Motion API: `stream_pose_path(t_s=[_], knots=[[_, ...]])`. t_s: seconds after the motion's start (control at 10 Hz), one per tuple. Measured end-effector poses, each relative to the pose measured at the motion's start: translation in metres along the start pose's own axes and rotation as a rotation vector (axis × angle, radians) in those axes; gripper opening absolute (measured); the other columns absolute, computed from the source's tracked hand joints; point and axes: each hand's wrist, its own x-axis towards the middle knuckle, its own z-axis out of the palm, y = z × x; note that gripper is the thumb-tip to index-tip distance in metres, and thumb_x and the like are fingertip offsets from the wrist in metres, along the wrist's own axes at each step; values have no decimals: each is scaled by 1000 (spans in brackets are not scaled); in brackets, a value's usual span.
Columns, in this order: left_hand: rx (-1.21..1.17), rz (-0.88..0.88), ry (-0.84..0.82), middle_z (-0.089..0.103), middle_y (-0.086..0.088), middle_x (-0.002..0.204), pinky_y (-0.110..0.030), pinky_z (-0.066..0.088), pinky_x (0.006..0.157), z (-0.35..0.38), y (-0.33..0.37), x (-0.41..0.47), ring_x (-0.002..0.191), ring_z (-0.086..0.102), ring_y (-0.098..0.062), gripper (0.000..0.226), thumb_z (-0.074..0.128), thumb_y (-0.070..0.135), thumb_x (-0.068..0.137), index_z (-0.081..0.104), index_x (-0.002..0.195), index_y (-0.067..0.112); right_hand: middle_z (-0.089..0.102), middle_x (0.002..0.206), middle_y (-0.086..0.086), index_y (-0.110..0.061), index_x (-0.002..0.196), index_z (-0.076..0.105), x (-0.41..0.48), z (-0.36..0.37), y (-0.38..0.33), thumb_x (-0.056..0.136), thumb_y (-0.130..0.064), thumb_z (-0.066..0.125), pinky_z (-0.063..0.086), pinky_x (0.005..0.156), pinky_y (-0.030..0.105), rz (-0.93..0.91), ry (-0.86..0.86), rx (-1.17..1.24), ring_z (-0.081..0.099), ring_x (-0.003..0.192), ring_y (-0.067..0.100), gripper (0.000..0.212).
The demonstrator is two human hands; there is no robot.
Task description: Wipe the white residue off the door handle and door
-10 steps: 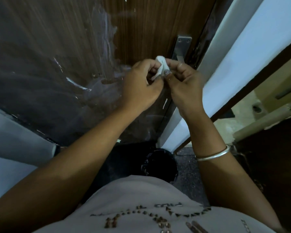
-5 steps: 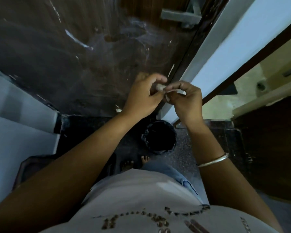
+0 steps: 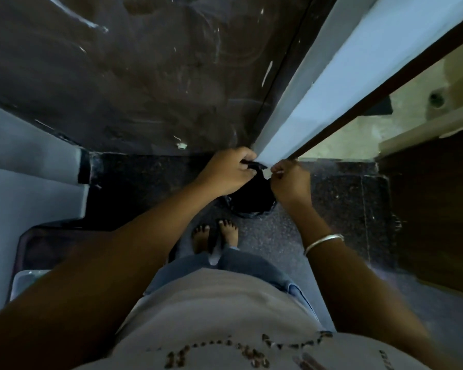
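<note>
The dark brown door fills the top of the view, with white smears and streaks still on it. The door handle is out of view. Both my hands hang low over a black bin on the floor. My left hand has its fingers curled round what looks like the black liner's edge. My right hand is beside it, fingers curled, pinching a small white scrap at the fingertips; most of the scrap is hidden.
A white door frame runs diagonally on the right, with a lit tiled floor beyond it. My bare feet stand on speckled dark floor just behind the bin. A pale tray sits at lower left.
My head has tilted down and both hands have dropped from the door handle to the bin. The white wad held up between both hands now shows only at my right fingertips.
</note>
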Motion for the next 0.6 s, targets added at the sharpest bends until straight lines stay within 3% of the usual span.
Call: stream_pose_path(t_s=[0.1,0.2,0.4,0.6], knots=[[17,-35,-15,56,-8,130,-13,42,78,6,-9,9,114,56,-20,40,60,14,87,51,125,8,59,116,25,0,100,67,12,17,17,80,4,55,48,90,36,57,-122,-68,61,97,40,24],[51,-60,-32,54,-6,133,-19,42,85,7,-16,17,118,54,-20,41,60,16,87,50,127,10,51,126,25,0,109,63,24,27,28,81,3,55,44,97,37,99,-217,-128,57,105,41,29],[103,-60,-80,52,-8,135,-26,43,91,10,-25,32,123,49,-23,43,61,16,86,49,127,10,55,126,23,-7,122,57,41,34,42,83,3,54,43,96,37,83,-315,-124,54,112,38,40],[130,-33,-38,50,-11,135,-34,42,99,4,-25,40,125,46,-26,44,62,15,85,49,127,8,63,117,20,-8,112,63,51,38,40,84,-1,53,45,94,36,44,-308,-114,57,108,36,31]])
